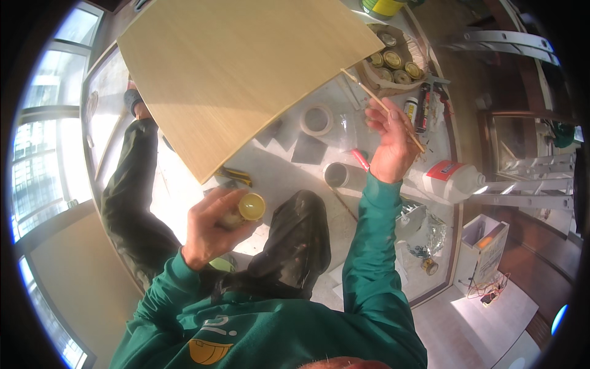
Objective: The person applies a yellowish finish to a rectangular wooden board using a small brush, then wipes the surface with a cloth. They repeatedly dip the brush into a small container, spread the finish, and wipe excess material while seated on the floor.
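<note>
My left hand (209,227) grips a small round container (251,206) with yellowish contents at its top, held over my legs. My right hand (391,136), raised at the right, holds a thin wooden brush or stick (377,97). Its far end meets the lower right edge of a large light wood panel (246,67); whether it touches is hard to tell. The panel fills the upper middle, above the white floor sheet (313,227).
Behind my right hand sit a bag of cans (419,60), tubes (423,111), a white jug (452,181) and crumpled foil (430,240). Tape rolls (316,106) lie below the panel. Aluminium ladders (522,200) and an open box (485,246) are at right, windows (52,154) at left.
</note>
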A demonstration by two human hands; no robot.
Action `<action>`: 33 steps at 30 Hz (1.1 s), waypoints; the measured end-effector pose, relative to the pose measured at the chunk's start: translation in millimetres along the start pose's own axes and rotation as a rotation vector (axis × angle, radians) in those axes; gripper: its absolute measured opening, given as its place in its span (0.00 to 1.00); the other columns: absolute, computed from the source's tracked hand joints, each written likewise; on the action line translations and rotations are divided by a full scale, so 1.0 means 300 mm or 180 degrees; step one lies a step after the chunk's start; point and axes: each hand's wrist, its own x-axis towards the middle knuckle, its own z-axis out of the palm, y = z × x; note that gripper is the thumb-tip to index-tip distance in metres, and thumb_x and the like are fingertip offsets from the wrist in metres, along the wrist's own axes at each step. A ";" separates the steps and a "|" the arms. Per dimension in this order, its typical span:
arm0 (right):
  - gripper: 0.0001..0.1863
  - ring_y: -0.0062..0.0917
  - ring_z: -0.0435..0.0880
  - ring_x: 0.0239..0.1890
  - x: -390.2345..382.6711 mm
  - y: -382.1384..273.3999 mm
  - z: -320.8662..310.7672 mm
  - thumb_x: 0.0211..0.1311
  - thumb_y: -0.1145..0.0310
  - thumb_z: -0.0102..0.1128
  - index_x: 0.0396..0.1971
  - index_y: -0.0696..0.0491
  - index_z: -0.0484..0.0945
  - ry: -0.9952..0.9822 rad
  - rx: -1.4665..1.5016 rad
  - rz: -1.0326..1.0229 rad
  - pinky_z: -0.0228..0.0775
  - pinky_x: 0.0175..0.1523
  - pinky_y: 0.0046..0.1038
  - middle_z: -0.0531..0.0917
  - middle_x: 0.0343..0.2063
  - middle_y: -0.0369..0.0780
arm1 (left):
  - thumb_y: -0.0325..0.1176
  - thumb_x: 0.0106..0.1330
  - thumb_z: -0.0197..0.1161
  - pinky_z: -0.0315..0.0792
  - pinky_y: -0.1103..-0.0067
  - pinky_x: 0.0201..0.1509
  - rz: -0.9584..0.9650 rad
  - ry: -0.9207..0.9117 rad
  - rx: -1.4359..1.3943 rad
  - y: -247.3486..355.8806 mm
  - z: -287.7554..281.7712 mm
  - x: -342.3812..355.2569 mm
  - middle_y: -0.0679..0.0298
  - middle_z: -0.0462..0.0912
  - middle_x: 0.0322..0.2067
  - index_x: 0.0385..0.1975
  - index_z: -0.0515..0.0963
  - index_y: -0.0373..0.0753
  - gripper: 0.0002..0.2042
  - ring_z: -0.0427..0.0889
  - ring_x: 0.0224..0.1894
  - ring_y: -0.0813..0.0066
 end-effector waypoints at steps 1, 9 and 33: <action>0.17 0.31 0.88 0.40 0.008 0.003 0.001 0.71 0.66 0.59 0.50 0.62 0.83 0.0011 0.0032 -0.0015 0.77 0.44 0.27 0.88 0.43 0.49 | 0.27 0.47 0.81 0.80 0.75 0.40 0.0003 0.0003 0.0013 0.000 0.001 0.002 0.56 0.86 0.36 0.48 0.83 0.33 0.25 0.86 0.35 0.68; 0.17 0.30 0.88 0.40 0.082 0.016 -0.022 0.71 0.64 0.59 0.50 0.62 0.83 0.0210 0.0117 -0.0067 0.76 0.44 0.27 0.88 0.43 0.48 | 0.27 0.47 0.80 0.80 0.76 0.40 0.0013 -0.0006 0.0016 -0.006 0.003 0.010 0.56 0.86 0.35 0.48 0.83 0.33 0.25 0.86 0.35 0.68; 0.18 0.29 0.88 0.38 0.122 0.015 -0.034 0.70 0.63 0.60 0.50 0.61 0.82 0.0346 0.0147 0.0046 0.76 0.44 0.26 0.88 0.43 0.48 | 0.28 0.47 0.80 0.79 0.76 0.39 -0.0060 0.0023 -0.0059 -0.023 0.013 0.024 0.58 0.86 0.34 0.47 0.84 0.33 0.24 0.86 0.33 0.70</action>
